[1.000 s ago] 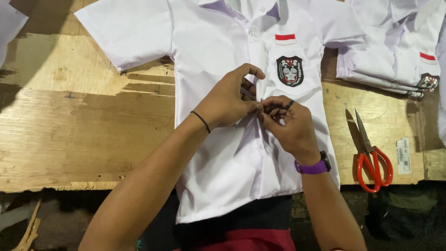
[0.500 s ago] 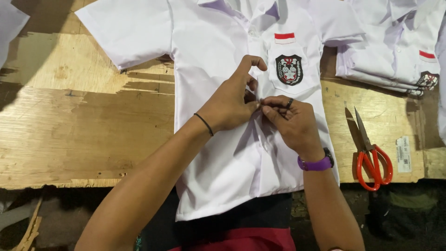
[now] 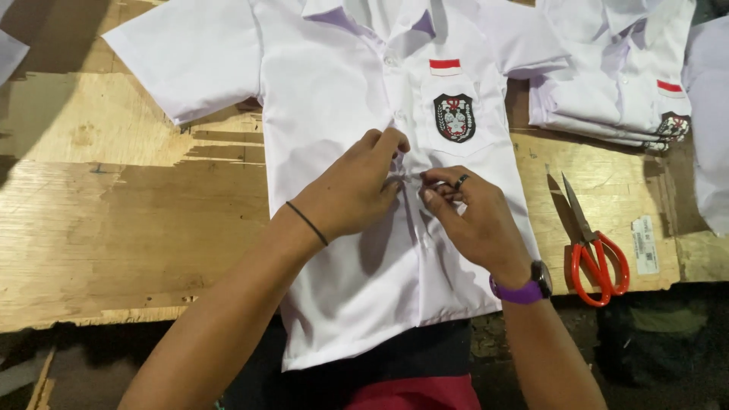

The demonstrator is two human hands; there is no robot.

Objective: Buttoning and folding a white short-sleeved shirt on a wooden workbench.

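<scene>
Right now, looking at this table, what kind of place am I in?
Probably a small garment workshop or finishing station. Both hands, left hand and right hand, pinch the front of a white badged shirt on a rough plywood table, with a stack of matching folded shirts and orange-handled scissors nearby.

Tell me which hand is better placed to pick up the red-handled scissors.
Right. The right hand is on the shirt front nearer the scissors, which lie on the wooden table to its right; the left hand would have to cross over it.
</scene>
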